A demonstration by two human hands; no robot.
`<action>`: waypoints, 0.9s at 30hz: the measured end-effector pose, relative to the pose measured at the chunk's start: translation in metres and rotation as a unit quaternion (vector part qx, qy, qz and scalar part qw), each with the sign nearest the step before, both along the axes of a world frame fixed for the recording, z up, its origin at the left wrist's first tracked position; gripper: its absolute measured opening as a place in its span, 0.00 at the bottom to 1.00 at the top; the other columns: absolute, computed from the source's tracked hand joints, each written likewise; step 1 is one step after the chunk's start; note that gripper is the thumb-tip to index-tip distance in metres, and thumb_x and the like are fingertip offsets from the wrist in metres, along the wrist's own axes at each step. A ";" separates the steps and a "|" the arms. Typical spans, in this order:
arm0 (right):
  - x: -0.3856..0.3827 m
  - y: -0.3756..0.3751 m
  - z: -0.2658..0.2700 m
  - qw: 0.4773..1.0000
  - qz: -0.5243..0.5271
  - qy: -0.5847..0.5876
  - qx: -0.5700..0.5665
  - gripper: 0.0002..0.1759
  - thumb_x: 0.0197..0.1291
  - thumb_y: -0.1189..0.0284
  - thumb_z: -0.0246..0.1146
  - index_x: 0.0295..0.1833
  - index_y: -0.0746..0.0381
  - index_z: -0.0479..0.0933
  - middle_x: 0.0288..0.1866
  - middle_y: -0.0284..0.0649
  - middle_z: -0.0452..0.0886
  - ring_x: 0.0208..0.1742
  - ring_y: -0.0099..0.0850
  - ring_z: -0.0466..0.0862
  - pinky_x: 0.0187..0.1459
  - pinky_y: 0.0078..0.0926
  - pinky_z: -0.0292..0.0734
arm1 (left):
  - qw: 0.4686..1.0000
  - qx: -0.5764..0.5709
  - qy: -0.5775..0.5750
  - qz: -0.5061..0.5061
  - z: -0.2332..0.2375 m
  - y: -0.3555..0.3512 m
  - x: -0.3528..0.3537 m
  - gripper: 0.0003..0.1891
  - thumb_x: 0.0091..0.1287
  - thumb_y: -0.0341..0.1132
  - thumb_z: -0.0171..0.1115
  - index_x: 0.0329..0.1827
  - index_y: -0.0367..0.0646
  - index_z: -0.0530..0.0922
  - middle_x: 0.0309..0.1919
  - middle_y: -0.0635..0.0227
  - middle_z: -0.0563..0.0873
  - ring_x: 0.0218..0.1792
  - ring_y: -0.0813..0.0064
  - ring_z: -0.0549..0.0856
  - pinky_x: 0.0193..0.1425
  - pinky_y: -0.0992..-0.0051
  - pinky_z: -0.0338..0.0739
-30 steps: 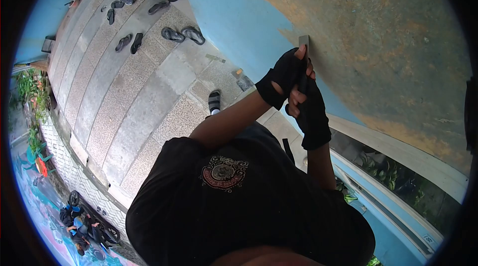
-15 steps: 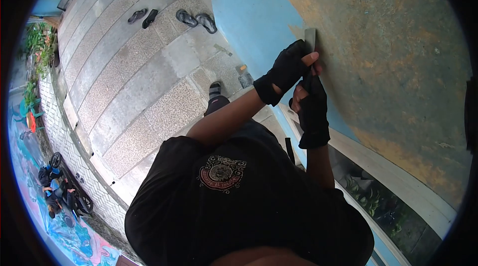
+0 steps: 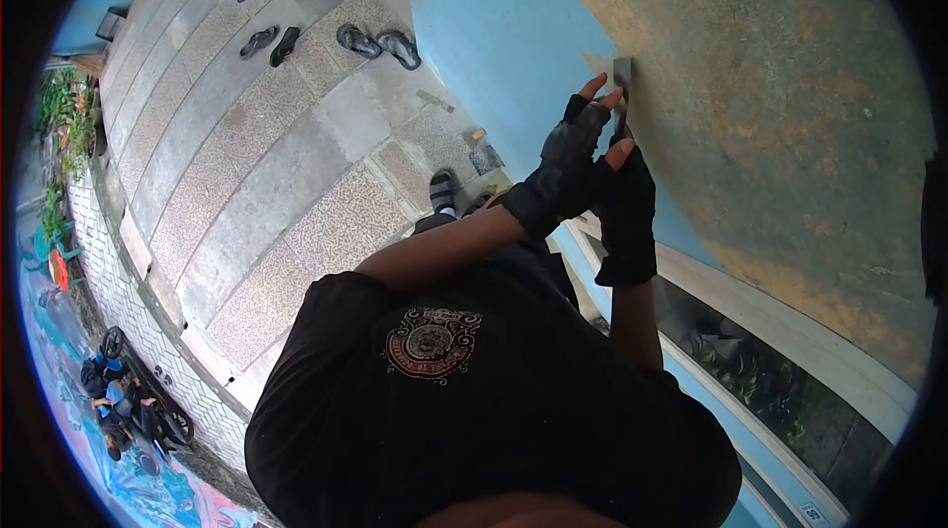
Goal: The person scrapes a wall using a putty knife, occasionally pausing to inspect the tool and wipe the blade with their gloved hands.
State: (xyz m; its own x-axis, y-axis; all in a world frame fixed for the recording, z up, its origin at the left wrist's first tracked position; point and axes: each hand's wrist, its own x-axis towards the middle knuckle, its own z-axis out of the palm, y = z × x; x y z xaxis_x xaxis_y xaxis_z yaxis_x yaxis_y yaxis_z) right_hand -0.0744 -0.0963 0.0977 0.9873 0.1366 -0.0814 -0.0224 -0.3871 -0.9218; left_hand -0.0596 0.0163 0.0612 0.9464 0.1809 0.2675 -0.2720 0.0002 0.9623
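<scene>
A scraper with a flat metal blade (image 3: pixel 622 72) lies against the wall (image 3: pixel 750 123), at the border between blue paint and a bare, brownish-grey patch. My right hand (image 3: pixel 627 217), in a black fingerless glove, is closed around its lower part; the handle is mostly hidden. My left hand (image 3: pixel 568 162), gloved the same way, reaches across from the left. Its fingertips rest on the scraper just below the blade's end, with one finger raised and the thumb lower down near the right hand.
Below the wall runs a white ledge (image 3: pixel 790 325), with a dark opening and plants (image 3: pixel 755 370) beneath. Several sandals and shoes (image 3: pixel 370 42) stand on the paved floor (image 3: pixel 267 167). A motorbike (image 3: pixel 163 409) with a person beside it is far left, near a painted mural.
My left hand has shifted its hold: its fingers have loosened and stretched out over the scraper, and the thumb has dropped lower. The scraper stays in nearly the same place on the wall.
</scene>
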 end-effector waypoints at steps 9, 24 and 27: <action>0.006 -0.007 -0.016 0.994 0.009 0.053 0.091 0.29 0.74 0.67 0.56 0.77 0.63 0.61 0.67 0.37 0.76 0.59 0.23 0.80 0.53 0.18 0.77 | 0.994 0.085 -0.050 -0.048 -0.017 -0.007 0.007 0.40 0.63 0.31 0.64 0.76 0.30 0.54 0.79 0.44 0.51 0.49 0.46 0.84 0.50 0.60 0.80; -0.008 -0.006 -0.030 0.846 -0.012 0.264 0.464 0.22 0.77 0.59 0.48 0.69 0.57 0.68 0.38 0.29 0.78 0.24 0.15 0.74 0.19 0.13 0.67 | 0.992 0.079 0.011 -0.096 -0.014 -0.006 0.006 0.42 0.57 0.25 0.60 0.74 0.22 0.50 0.75 0.27 0.47 0.41 0.42 0.85 0.45 0.56 0.81; -0.005 -0.003 -0.024 0.873 -0.053 0.254 0.412 0.28 0.78 0.60 0.47 0.77 0.58 0.59 0.49 0.31 0.79 0.29 0.13 0.76 0.22 0.13 0.71 | 0.995 0.040 -0.006 -0.093 -0.017 -0.007 0.009 0.43 0.56 0.25 0.60 0.75 0.23 0.48 0.75 0.28 0.45 0.41 0.40 0.84 0.44 0.57 0.82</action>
State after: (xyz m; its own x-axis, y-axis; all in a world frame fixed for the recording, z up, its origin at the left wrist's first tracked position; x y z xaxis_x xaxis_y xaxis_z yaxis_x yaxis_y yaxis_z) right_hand -0.0792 -0.0994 0.0741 0.8629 0.2655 -0.4300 -0.5053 0.4330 -0.7465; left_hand -0.0506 0.0092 0.0446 0.9582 -0.0187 0.2856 -0.2860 -0.0248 0.9579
